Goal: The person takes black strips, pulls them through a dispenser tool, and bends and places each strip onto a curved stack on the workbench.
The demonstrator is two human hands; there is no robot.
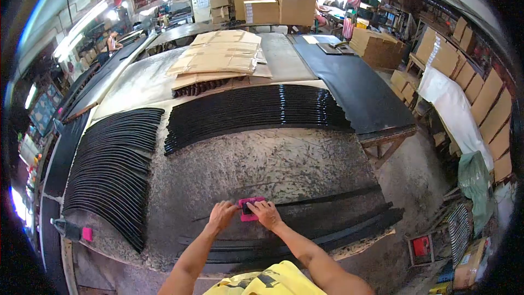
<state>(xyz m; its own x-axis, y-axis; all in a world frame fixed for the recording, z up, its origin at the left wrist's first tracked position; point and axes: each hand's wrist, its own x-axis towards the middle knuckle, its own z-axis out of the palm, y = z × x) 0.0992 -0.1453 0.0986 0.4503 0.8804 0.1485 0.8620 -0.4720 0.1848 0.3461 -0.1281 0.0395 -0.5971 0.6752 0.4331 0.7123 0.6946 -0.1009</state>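
Note:
A small bright pink block (250, 217) with a dark middle lies on the worktable in front of me. My right hand (266, 214) grips it from the right, fingers bent over its top. At its left edge is my left hand (222, 216), fingers drawn together; whatever they pinch is too small to make out. From the block's right side a long black strip (327, 199) runs across the table. Closer to my body lie more flat black strips (349, 230), partly behind my forearms.
Rows of black strips lie at the left (112, 172) and far side (256, 112) of the worktable (218, 166). Flattened cardboard (218, 57) is stacked beyond. A bottle (66, 228) and pink piece (87, 234) sit front left. A person (113, 42) is far left.

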